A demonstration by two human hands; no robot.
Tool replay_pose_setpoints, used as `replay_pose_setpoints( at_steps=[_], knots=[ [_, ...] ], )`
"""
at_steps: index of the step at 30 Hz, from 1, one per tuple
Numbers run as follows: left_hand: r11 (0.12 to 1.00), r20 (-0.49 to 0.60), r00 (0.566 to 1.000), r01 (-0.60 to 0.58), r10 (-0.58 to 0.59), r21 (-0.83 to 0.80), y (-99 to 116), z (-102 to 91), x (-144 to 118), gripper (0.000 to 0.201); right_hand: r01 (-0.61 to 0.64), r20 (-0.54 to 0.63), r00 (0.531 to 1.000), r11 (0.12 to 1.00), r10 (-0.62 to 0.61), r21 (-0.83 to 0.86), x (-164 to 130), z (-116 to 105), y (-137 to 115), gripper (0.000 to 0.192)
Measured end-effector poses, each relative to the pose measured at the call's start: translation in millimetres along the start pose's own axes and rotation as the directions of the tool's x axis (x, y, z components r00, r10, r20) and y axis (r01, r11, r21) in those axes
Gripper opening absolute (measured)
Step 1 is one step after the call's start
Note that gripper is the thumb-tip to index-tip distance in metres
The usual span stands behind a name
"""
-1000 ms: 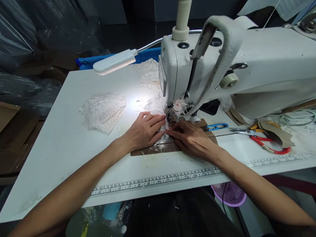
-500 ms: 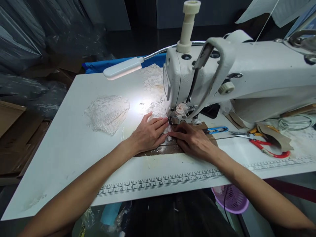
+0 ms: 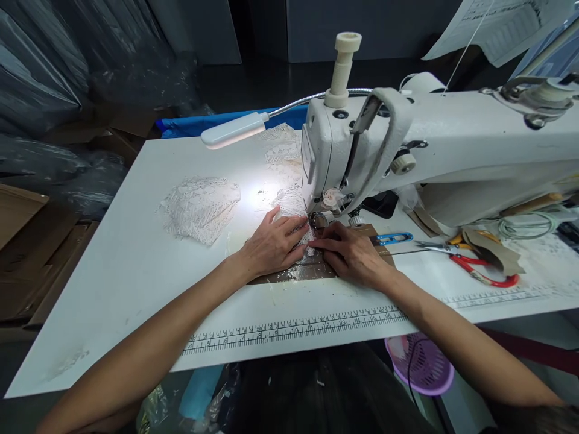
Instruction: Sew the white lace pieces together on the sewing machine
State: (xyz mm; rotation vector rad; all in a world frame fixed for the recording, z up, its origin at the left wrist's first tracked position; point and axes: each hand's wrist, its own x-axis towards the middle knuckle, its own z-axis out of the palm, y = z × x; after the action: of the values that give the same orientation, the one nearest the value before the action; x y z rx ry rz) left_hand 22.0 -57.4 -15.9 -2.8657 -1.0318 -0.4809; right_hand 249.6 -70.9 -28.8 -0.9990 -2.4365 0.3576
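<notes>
left hand [image 3: 271, 244]: our fingers spread flat, pinning lace strip [image 3: 302, 236] to desk [image 3: 136, 265]
right hand [image 3: 350, 253]: flat too, nothing gripped
risk: our fingertips near presser foot [image 3: 319, 220]; needle strike likely

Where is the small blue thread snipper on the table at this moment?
In the head view, the blue thread snipper lies flat on the white table, just right of the right hand and left of the red-handled scissors.
</notes>
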Motion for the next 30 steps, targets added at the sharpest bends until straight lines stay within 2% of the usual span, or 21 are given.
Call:
replay_pose_setpoints(
  at_steps=[11,20,24,30],
  knots=[
    [0.999,0.025,1.0,-0.012,0.013,-0.041,-1.9,-2.3,1.2,0.036,-0.004,-0.009,1.0,0.999,0.005,0.037,-0.9,0.7,1.9,0.031],
    [1.0,-0.087,0.996,-0.025,0.026,0.012,1.5,3.1,2.4,0.024,0.0,0.008,1.0,1.0,0.0,0.023,-1.7,-1.6,0.9,0.032],
    [0.999,-0.068,0.998,-0.014,0.016,0.031,1.5,2.6,3.6,0.025,-0.005,0.012,1.0,1.0,0.004,0.025,-1.1,-1.8,0.0,0.033],
    [0.997,-0.034,0.998,0.058,-0.057,0.044,3.8,1.7,9.0,0.028,-0.053,0.042,0.998,0.997,0.056,-0.064,1.6,-2.1,-4.6,0.036]
  ],
)
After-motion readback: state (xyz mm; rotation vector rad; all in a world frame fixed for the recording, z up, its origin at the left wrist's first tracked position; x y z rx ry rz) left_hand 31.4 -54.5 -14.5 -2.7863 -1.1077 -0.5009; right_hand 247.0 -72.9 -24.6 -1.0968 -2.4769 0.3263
